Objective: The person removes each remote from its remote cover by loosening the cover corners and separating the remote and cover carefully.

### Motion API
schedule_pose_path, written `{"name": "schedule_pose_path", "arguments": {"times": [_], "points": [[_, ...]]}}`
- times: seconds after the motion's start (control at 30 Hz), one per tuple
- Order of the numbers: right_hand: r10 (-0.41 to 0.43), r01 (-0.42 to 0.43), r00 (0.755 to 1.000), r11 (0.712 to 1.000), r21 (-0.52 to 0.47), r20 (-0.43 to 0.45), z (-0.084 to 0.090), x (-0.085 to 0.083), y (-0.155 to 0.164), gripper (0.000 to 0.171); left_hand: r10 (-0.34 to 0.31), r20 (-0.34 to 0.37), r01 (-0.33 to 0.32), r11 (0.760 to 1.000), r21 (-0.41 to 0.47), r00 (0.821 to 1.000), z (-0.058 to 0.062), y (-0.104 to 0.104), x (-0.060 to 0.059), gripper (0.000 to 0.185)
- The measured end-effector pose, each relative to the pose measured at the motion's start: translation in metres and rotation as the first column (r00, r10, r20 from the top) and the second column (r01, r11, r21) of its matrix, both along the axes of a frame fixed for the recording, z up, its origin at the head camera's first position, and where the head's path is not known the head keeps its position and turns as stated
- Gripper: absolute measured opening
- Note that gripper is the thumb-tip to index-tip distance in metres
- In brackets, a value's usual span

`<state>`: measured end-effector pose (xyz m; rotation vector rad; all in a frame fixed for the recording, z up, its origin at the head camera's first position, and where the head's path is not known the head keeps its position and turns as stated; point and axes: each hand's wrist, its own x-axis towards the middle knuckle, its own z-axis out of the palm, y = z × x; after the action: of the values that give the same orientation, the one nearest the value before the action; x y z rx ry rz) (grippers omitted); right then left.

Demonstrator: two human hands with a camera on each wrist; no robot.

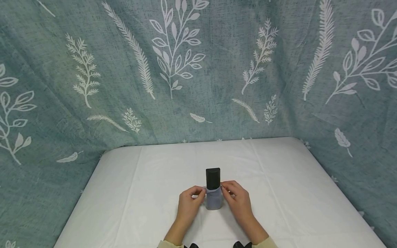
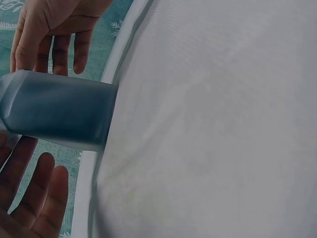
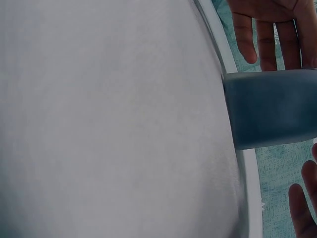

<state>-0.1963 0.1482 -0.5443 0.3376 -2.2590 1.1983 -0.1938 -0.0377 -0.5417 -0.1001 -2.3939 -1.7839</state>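
A translucent grey-blue container (image 1: 214, 201) is standing upright near the middle of the white-covered counter (image 1: 155, 179), with a black upper part (image 1: 213, 178) rising above its rim; whether that is a cap or a separate piece sitting inside, the pictures are not making clear. The left hand (image 1: 188, 206) is pinching the container's left edge near the rim between thumb and forefinger, and the right hand (image 1: 240, 202) is doing the same on the opposite edge, the other fingers of both grips hanging loose and lending little support. Since both grips are holding only small edges high up, the likeliest trouble would be a slip: fingertips sliding off the smooth wall, or one hand pulling harder than the other and tipping the tall, narrow shape. The rim could also be bending if both sides were drawn outward too strongly, leaving the black part sitting crooked, and the soft covering underneath could be bunching and unsettling the base.
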Motion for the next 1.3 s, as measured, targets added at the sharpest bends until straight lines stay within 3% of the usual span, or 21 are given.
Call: {"name": "schedule_pose_path", "arguments": {"times": [0.33, 0.53, 0.77, 1.03, 1.3], "points": [[-0.043, 0.044, 0.999, 0.996, 0.073, -0.016, -0.002, 0.001, -0.002, 0.021, -0.002, -0.017, 0.001, 0.998, -0.064, 1.000, -0.001, 0.000, -0.001, 0.007], [-0.059, 0.058, 0.998, 0.993, 0.106, 0.001, 0.000, 0.003, -0.001, 0.020, 0.008, -0.079, -0.017, 0.993, -0.114, 0.997, -0.001, 0.000, -0.001, 0.007], [-0.073, 0.071, 0.997, 0.975, 0.210, 0.002, 0.005, 0.007, 0.003, 0.016, -0.006, -0.080, -0.007, 0.988, -0.155, 0.997, -0.002, -0.001, 0.000, 0.008], [-0.059, 0.054, 0.998, 0.975, 0.216, 0.016, 0.005, 0.007, 0.006, 0.017, -0.016, -0.130, -0.006, 0.985, -0.173, 0.991, -0.003, -0.001, 0.000, 0.007], [-0.084, 0.055, 0.992, 0.961, 0.271, 0.093, 0.006, 0.010, 0.008, 0.016, -0.031, -0.129, 0.004, 0.979, -0.203, 0.991, -0.005, -0.002, 0.000, 0.006]]}}
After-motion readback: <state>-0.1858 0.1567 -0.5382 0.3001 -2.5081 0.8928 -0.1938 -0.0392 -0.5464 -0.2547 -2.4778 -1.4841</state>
